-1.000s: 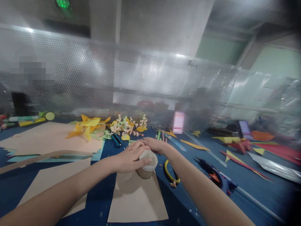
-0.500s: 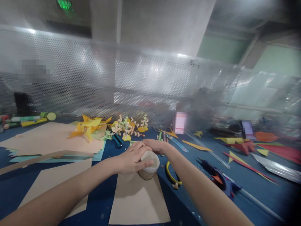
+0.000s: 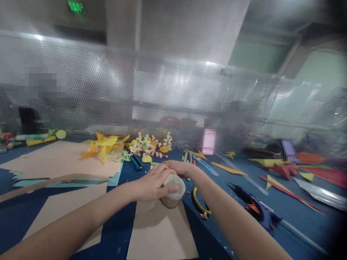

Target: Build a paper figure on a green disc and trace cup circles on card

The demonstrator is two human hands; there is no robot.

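Note:
A small cup-like cylinder [image 3: 173, 202], with a white hollow top and a tan side, stands on a tan paper sheet [image 3: 162, 234]. My left hand [image 3: 154, 182] is closed on the cylinder from the left, its thumb across the opening and its fingers on the far side. Just behind the cylinder, my right hand [image 3: 177, 168] reaches leftward against the left fingers. Most of its fingertips are hidden there, so whether it grips anything does not show. Beside my right forearm lies a yellow ring-shaped thing [image 3: 199, 202].
Stacked paper [image 3: 54, 159] lies at left, topped by yellow paper cut-outs [image 3: 104, 146]. A teal-and-black tool [image 3: 136, 162] sits ahead of my left hand. On the right are a blue glue gun [image 3: 253, 204], coloured paper scraps [image 3: 288, 169] and a phone [image 3: 209, 141]. A perforated screen [image 3: 108, 94] stands behind.
The view has shifted slightly, moving the scene a little to the right in the picture. Both hands keep nearly the same pose at the cylinder.

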